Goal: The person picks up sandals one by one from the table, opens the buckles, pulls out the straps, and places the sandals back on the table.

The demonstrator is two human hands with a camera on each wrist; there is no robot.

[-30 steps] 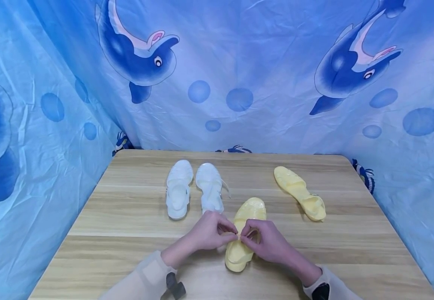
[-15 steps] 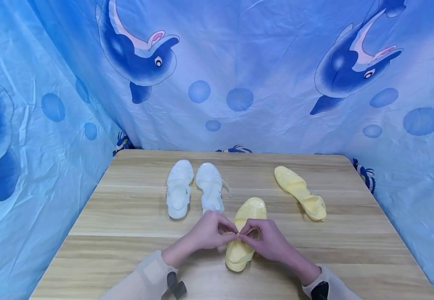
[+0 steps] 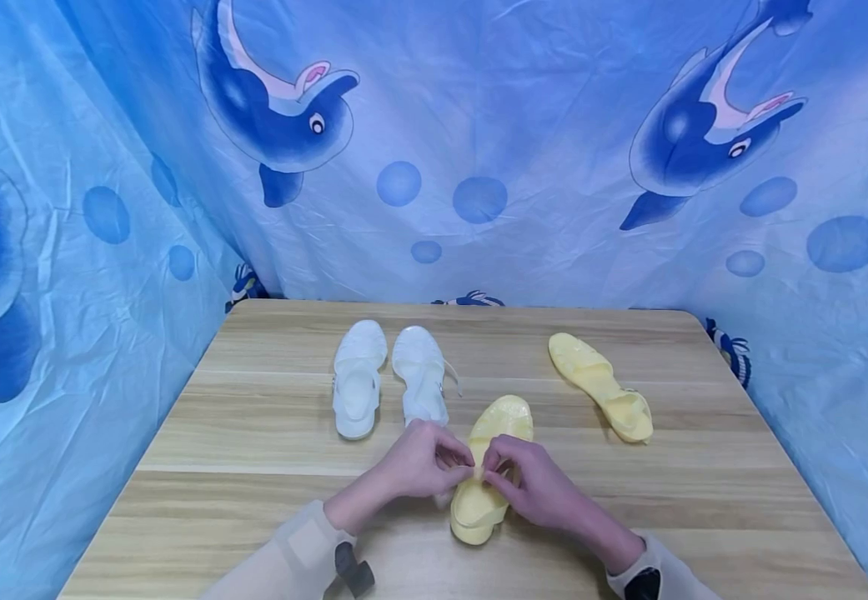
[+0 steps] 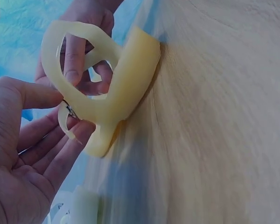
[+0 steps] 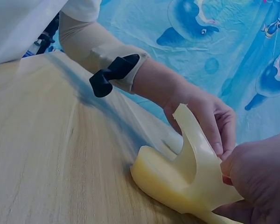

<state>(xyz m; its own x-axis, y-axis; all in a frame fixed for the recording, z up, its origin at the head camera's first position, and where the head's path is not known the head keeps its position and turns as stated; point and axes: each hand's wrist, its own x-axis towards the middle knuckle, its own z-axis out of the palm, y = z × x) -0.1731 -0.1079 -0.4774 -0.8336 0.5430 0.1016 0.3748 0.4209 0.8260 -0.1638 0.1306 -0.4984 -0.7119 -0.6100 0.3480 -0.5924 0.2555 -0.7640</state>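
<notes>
Right hand [image 3: 533,481] edged rightward at glossy strappy sandal [image 3: 478,508].

From my end I see a wood-grain table [image 3: 501,358], creased blue dolphin-print cloth [image 3: 434,108] behind it and along both its sides.

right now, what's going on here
A person handles the strap of the nearer yellow sandal, which rests on the wooden table. The left hand pinches it by the metal buckle, and the right hand is close beside, its exact grip unclear. The other yellow sandal lies farther back to the right, and two white sandals sit side by side to the left.
</notes>
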